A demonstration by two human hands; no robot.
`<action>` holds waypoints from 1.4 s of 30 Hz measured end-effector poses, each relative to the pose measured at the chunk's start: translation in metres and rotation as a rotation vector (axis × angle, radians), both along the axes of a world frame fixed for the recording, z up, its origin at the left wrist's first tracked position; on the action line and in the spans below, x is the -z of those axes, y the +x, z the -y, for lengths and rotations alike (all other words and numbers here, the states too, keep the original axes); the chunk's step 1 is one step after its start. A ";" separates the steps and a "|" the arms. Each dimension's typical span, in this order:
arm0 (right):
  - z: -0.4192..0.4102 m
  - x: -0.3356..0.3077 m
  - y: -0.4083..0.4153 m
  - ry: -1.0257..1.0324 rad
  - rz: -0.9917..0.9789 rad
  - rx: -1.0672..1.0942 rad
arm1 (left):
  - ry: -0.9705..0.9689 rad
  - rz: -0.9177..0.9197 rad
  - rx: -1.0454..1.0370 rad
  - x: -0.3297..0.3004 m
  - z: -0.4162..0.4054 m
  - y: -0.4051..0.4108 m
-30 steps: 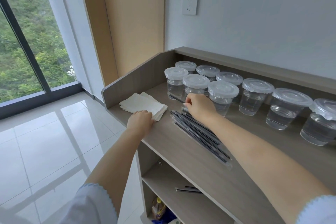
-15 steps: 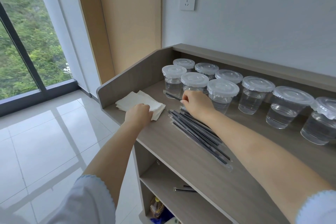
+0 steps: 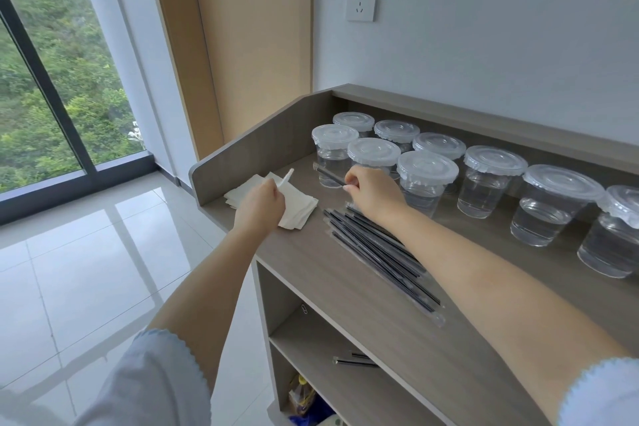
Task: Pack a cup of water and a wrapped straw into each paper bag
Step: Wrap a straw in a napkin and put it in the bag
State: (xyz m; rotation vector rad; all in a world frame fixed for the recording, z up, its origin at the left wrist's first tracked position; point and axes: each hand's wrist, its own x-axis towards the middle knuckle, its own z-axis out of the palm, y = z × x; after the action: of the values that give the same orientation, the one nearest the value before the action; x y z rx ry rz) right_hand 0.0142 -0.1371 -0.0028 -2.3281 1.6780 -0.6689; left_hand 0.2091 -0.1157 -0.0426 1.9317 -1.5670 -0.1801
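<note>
Hands are seen over a wooden worktop (image 3: 363,290) with a raised back and side edge. By the left hand (image 3: 258,207) a white handle (image 3: 285,178) of the top paper bag is pinched, fingers curled round it, above a flat stack of white paper bags (image 3: 297,206) near the worktop's left end. By the right hand (image 3: 371,191) one wrapped straw (image 3: 330,175) is pinched at its end, and its free end is pointed left in front of the cups. A pile of wrapped straws (image 3: 377,252) is laid on the worktop just under the right forearm. Lidded clear cups of water (image 3: 426,180) are stood in rows along the back. On the shelf (image 3: 345,387) below, two more straws (image 3: 354,360) are seen.
</note>
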 end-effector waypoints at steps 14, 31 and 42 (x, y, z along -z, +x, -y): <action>-0.018 -0.064 -0.013 0.430 0.978 -0.265 | -0.074 -1.616 0.282 -0.080 -0.026 -0.005; -0.043 -0.048 -0.024 0.300 0.952 -0.169 | 0.120 -1.575 0.612 -0.075 -0.046 -0.037; -0.060 -0.050 -0.026 0.279 1.046 -0.190 | 0.233 -1.216 0.554 -0.044 -0.061 -0.059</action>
State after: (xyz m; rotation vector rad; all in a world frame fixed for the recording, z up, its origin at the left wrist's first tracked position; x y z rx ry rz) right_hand -0.0117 -0.0772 0.0471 -1.4490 0.9574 -1.2134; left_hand 0.1500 -0.0551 0.0016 1.0096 -1.1334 -1.4887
